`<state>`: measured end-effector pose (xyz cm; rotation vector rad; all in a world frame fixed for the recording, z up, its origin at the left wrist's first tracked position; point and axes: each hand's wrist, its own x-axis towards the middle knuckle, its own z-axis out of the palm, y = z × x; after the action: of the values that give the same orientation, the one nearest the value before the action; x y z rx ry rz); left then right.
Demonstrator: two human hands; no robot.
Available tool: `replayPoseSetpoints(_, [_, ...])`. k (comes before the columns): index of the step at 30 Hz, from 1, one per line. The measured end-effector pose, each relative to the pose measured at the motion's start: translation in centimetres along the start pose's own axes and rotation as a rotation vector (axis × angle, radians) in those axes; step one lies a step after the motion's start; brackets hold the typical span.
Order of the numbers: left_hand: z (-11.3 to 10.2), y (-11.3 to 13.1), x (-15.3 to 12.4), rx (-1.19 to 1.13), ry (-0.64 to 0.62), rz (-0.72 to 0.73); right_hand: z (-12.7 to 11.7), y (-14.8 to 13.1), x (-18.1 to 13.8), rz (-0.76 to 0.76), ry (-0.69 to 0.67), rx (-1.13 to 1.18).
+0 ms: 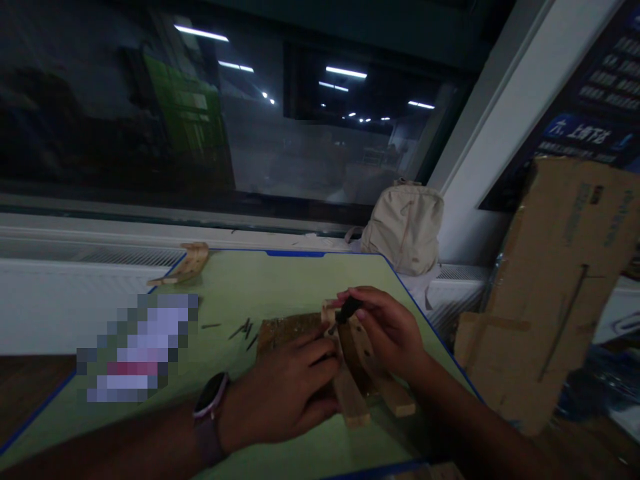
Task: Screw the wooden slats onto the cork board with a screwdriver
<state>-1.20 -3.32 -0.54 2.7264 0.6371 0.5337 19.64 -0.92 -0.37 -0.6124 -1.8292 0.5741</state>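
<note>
Wooden piece (pixel 352 407) on the near right part of the table: two bars side by side, a gap between, dark holes along the right-hand one. Dark tool (pixel 350 308) over its far end, tip just beside your left fingertips; whether it touches the wood, can't tell. Your right hand (pixel 391 330) has fingers and thumb clamped on that tool. Your left hand (pixel 295 380) lies against the left-hand bar, fingers bent and close together; can't tell if they grip or only press. Watch (pixel 211 403) on your left wrist. Brown cardboard (pixel 280 328) partly under the wood. Left of it, loose dark screws (pixel 245 328) on the green table (pixel 240 280). Curved wooden part (pixel 194 263) at the far left corner. Beyond the far right corner, a pale backpack (pixel 405 227); farther right, a large cardboard box (pixel 560 280).
</note>
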Motion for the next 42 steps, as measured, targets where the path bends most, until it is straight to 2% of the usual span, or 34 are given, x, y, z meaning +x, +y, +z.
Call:
replayPoseSetpoints(9, [0.0, 0.1, -0.1, 0.007, 0.001, -0.023, -0.2, 0.2, 0.0, -0.074, 0.102, -0.13])
replayPoseSetpoints(14, [0.2, 0.1, -0.3, 0.031, 0.016, -0.011, -0.3, 0.0, -0.2, -0.1, 0.017, -0.201])
replayPoseSetpoints(19, [0.1, 0.1, -0.2, 0.032, 0.016, -0.011, 0.0, 0.0, -0.4, 0.001, -0.047, -0.059])
replayPoseSetpoints(22, [0.0, 0.2, -0.2, 0.027, 0.012, -0.002, 0.0, 0.3, -0.4, 0.017, -0.002, -0.036])
replayPoseSetpoints(25, [0.0, 0.0, -0.1, 0.02, 0.01, -0.006, -0.1, 0.4, -0.2, -0.044, 0.071, -0.112])
replayPoseSetpoints(27, [0.1, -0.1, -0.1, 0.024, 0.011, -0.009, -0.2, 0.4, 0.1, -0.108, 0.073, -0.161])
replayPoseSetpoints(31, [0.2, -0.2, -0.2, 0.04, 0.003, -0.002, -0.3, -0.3, 0.7, -0.168, -0.022, -0.261])
replayPoseSetpoints(38, [0.1, 0.1, -0.3, 0.071, 0.014, -0.008, -0.8, -2.2, 2.3, -0.049, -0.206, -0.255])
replayPoseSetpoints(42, [0.2, 0.0, -0.3, 0.066, 0.033, 0.004, -1.1, -3.1, 4.4, -0.089, -0.292, -0.362])
